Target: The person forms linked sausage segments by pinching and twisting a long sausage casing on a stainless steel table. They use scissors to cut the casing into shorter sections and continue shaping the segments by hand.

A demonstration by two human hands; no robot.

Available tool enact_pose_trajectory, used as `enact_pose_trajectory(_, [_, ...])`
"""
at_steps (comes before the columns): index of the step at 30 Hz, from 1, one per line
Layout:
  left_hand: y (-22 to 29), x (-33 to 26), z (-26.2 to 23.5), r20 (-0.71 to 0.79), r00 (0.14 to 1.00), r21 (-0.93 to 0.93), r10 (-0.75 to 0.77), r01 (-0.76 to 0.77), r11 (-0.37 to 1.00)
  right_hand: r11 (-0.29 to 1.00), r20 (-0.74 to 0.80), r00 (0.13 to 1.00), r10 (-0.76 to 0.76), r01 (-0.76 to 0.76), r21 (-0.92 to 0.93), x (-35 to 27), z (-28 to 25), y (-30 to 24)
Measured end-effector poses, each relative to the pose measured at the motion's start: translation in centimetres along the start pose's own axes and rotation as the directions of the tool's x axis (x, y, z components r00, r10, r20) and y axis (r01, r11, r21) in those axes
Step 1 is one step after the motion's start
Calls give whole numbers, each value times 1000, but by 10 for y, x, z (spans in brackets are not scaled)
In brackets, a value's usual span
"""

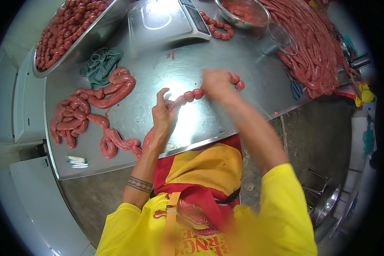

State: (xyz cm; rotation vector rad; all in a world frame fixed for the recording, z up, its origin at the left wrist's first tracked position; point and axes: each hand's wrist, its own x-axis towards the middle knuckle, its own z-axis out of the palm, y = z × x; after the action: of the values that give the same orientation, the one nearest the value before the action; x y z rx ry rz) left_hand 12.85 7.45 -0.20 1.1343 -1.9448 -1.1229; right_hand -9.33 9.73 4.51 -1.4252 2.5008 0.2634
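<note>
**Sausage rope runs between the two hands**

On the left, a steel tray (86, 40) holds heaped small links. The unlinked sausage rope (111, 138) coils on the table (226, 72). It runs up and right through the left hand (163, 117), which pinches it, to the blurred right hand (216, 82), closed on the linked end. At far right, a bowl (242, 12) of red mince sits beside piled sausage coils (311, 47).
</note>
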Motion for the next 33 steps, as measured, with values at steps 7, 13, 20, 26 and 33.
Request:
enact_pose_trajectory(7, [-2, 22, -6, 15, 965, 10, -262, 262, 965, 676, -134, 937, -323, 328, 660, -230, 41, 15])
enact_pose_trajectory(13, [-3, 20, -4, 105, 993, 216, 50, -72, 974, 597, 404, 857, 320, -513, 617, -471, 76, 241])
enact_pose_trajectory(20, [-18, 14, -33, 678, 643, 383, 356, -723, 576, -895, 368, 910, 190, 6, 447, -516, 263, 366])
enact_pose_trajectory(26, [-19, -3, -47, 375, 867, 212, 329, -426, 880, -429, 345, 762, 548, -98, 898, -144, 91, 348])
enact_pose_trajectory(33, [-5, -12, -26, 99, 993, -15, -67, 69, 998, 943, -72, 941, -330, 331, 6, -45, 6, -44])
